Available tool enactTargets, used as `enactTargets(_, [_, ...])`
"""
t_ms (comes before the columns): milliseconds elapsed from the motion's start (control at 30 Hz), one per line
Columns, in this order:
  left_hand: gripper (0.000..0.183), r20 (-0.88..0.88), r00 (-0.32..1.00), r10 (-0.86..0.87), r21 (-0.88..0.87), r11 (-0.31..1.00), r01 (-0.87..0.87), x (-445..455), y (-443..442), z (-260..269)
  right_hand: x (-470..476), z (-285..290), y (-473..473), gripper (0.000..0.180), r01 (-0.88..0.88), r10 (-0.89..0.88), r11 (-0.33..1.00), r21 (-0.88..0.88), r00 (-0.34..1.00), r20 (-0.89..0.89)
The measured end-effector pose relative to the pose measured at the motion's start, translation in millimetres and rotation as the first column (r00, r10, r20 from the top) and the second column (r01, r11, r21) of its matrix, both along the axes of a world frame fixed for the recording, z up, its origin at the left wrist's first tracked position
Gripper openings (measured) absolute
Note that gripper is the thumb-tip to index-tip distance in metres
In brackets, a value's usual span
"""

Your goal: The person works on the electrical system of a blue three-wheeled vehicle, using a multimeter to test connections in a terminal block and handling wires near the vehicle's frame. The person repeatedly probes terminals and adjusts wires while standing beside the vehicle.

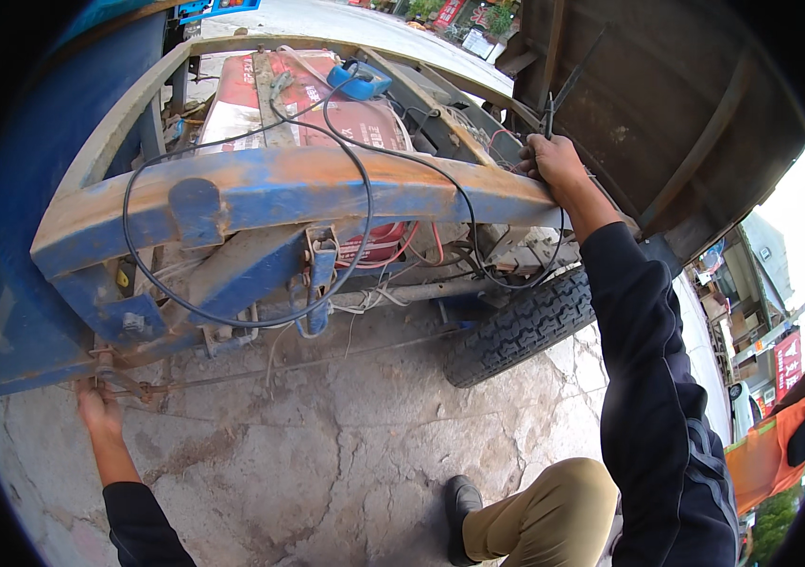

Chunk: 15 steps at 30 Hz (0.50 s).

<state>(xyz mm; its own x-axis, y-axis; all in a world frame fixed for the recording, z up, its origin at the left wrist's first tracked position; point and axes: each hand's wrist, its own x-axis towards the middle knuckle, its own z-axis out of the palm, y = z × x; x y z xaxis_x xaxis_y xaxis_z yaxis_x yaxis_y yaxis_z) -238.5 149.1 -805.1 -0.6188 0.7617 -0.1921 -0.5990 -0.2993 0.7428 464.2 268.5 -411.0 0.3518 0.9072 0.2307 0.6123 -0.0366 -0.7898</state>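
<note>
My right hand [555, 164] is closed around a thin black rod-like item [550, 117] at the right end of a rusty blue steel frame rail [289, 188]. Below that hand, a black cable [370, 205] hangs in loops over the rail. At the lower left, my left hand [99, 411] reaches up to a rusty pivot fitting [105, 365] beneath the frame, beside a thin steel rod [232, 383]. Its fingertips are partly hidden, so its grip is unclear. A blue device [360, 79] with black cable at it rests on a red-and-white box-like pack [232, 85] inside the frame.
A treaded tyre [523, 329] sits under the frame's right side. A raised dark panel [665, 120] stands at the right, and a blue panel [55, 191] at the left. Loose wires [438, 244] hang below the rail. Cracked concrete [331, 461] lies underfoot. Someone's orange garment [771, 453] shows at far right.
</note>
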Motion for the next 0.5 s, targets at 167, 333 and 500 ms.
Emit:
enactTargets(167, [0.026,-0.088,0.992,-0.088,-0.066,0.994,0.082,-10.7,11.3,-17.8,5.2,-0.4,-1.5,0.023,0.052,-0.039,0.989,0.139,0.994,-0.101])
enactTargets(333, [0.024,-0.085,0.993,-0.086,-0.114,0.991,0.076,-5.7,18.9,-21.1,10.4,-0.6,-2.8,0.022,0.098,-0.057,0.976,0.194,0.977,-0.208])
enactTargets(500, [0.016,-0.087,0.986,0.144,-0.361,0.918,-0.165,-18.9,18.4,-29.9,10.0,-1.5,0.2,0.025,0.013,0.013,0.987,0.16,0.987,-0.16])
